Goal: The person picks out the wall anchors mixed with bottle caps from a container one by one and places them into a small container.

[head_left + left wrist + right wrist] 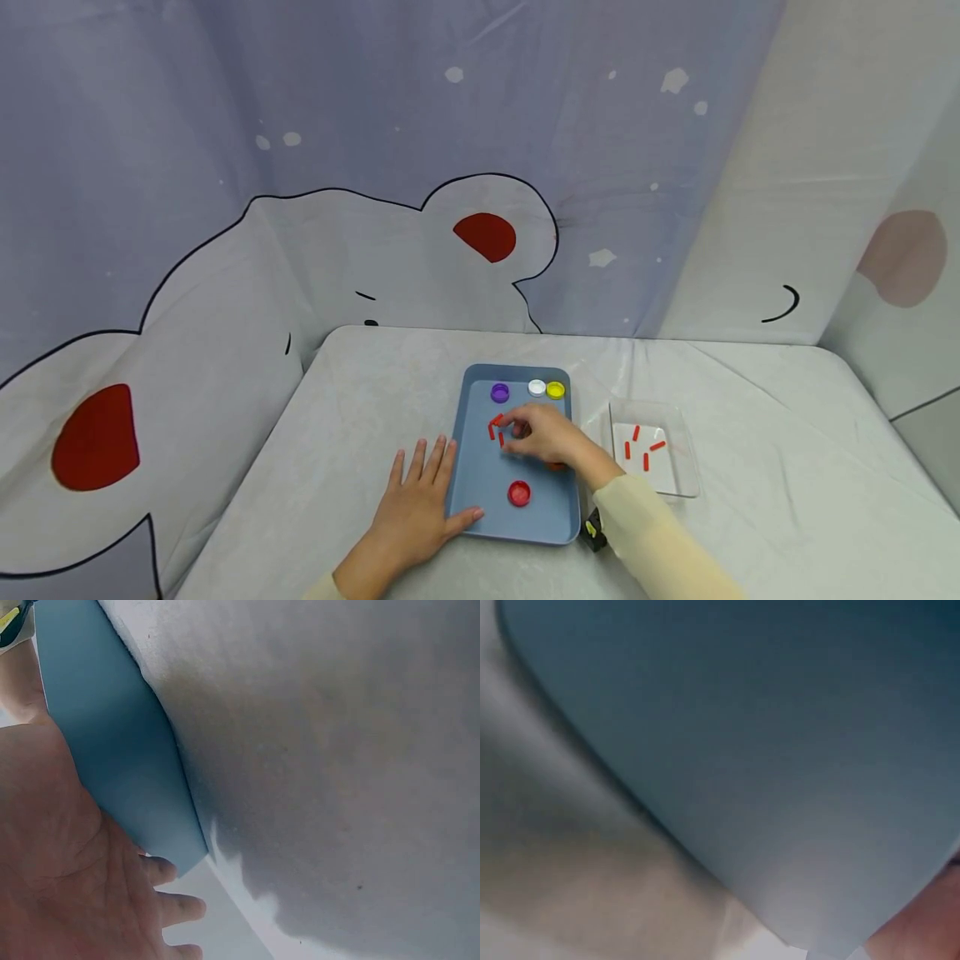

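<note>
My right hand (542, 433) is over the blue tray (487, 517), thumb and index fingertip apart, right at a small group of short red sticks (492, 432) on the tray. No stick shows pinched between them. My left hand (414, 510) lies with fingers spread at the tray's left edge, its thumb reaching over the rim. A red round cap (519, 493) sits in the near part of the tray. An orange cap (557, 466) is mostly hidden under the right hand. In the left wrist view, the left palm (60, 855) appears beside the tray's side.
Purple (500, 392), white (536, 387) and yellow (555, 390) caps line the tray's far end. To the right stands a clear plastic box (686, 467) with several red sticks inside. A small black object (593, 531) lies by the tray's near right corner, beside the right sleeve.
</note>
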A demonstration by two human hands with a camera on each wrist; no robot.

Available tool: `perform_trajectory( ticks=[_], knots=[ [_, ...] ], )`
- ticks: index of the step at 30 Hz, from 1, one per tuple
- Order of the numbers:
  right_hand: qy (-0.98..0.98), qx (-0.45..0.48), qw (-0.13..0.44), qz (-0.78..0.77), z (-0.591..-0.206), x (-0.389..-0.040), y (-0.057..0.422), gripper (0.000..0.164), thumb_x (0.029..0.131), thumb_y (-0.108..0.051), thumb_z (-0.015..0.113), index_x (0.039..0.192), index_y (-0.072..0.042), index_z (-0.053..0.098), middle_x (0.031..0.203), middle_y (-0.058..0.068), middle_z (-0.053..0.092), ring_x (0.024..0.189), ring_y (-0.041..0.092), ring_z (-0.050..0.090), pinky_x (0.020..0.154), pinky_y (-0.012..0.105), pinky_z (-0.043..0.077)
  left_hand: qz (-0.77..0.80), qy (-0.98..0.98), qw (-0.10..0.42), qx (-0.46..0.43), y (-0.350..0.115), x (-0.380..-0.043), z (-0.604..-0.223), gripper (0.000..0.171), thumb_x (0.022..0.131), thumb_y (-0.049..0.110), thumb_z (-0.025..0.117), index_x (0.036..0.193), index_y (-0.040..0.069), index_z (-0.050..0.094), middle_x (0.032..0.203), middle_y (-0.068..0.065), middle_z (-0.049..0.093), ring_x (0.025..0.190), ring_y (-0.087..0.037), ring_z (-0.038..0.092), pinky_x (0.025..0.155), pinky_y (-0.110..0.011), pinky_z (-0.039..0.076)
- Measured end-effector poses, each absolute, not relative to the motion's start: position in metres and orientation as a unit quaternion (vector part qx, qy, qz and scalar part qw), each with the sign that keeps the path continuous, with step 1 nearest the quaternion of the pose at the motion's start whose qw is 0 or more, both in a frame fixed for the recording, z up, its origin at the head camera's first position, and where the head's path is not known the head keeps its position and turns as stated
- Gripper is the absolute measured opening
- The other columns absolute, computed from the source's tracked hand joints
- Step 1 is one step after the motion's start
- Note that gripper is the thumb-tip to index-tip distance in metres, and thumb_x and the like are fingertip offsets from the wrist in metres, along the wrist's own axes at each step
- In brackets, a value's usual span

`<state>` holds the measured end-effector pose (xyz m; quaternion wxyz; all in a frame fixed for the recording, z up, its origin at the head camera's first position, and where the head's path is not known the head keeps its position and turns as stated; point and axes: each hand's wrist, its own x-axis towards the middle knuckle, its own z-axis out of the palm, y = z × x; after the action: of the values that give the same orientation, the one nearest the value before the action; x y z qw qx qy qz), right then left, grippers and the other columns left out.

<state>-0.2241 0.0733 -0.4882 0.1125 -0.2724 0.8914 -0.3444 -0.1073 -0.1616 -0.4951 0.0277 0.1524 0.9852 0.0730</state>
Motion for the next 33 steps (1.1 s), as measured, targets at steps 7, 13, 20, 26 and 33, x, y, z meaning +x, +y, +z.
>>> perform_trajectory(
  ticks=[7,13,20,26,33],
  knots=[
    [0.906,-0.252,0.129,-0.316,-0.49,-0.226,0.069,0.028,0.083,-0.021,0.085,0.109,-0.014,0.075,0.086,-0.002,0.06,0.079,0.013,0.053,0.072,0.029,0.047,0.069,0.986,0.026,0.151,-0.161,-0.108,-0.495,0.1,0.091,0.074,0.05,0.159,0.004,0.029,0.164,-0.015,0.03,0.151,-0.044,0.023,0.118,-0.066,0.014],
    [0.914,-0.261,0.11,-0.289,-0.494,-0.227,0.067,0.029,0.081,-0.021,0.087,0.106,-0.012,0.076,0.081,-0.001,0.056,0.078,0.014,0.051,0.072,0.03,0.045,0.067,0.986,0.024,0.152,-0.161,-0.108,-0.495,0.1,0.091,0.074,0.05,0.159,0.004,0.029,0.164,-0.015,0.03,0.151,-0.044,0.024,0.118,-0.066,0.015],
    [0.919,-0.26,0.107,-0.274,-0.495,-0.226,0.063,0.028,0.081,-0.022,0.086,0.105,-0.013,0.075,0.079,-0.002,0.054,0.075,0.015,0.05,0.069,0.031,0.044,0.061,0.986,0.018,0.153,-0.162,-0.108,-0.497,0.1,0.091,0.075,0.049,0.159,0.004,0.03,0.164,-0.014,0.031,0.151,-0.043,0.024,0.118,-0.065,0.016],
    [0.92,-0.264,0.097,-0.273,-0.496,-0.225,0.062,0.026,0.081,-0.023,0.087,0.102,-0.014,0.075,0.076,-0.003,0.055,0.072,0.014,0.05,0.066,0.029,0.044,0.069,0.985,0.012,0.156,-0.162,-0.107,-0.497,0.099,0.091,0.074,0.05,0.159,0.004,0.03,0.163,-0.015,0.032,0.15,-0.044,0.025,0.118,-0.066,0.015],
    [0.921,-0.266,0.091,-0.269,-0.496,-0.224,0.062,0.02,0.083,-0.023,0.085,0.097,-0.015,0.074,0.074,-0.004,0.054,0.07,0.013,0.05,0.064,0.03,0.044,0.069,0.985,0.013,0.155,-0.162,-0.107,-0.495,0.099,0.091,0.075,0.049,0.158,0.004,0.031,0.163,-0.015,0.032,0.15,-0.044,0.025,0.118,-0.066,0.016]
  ],
)
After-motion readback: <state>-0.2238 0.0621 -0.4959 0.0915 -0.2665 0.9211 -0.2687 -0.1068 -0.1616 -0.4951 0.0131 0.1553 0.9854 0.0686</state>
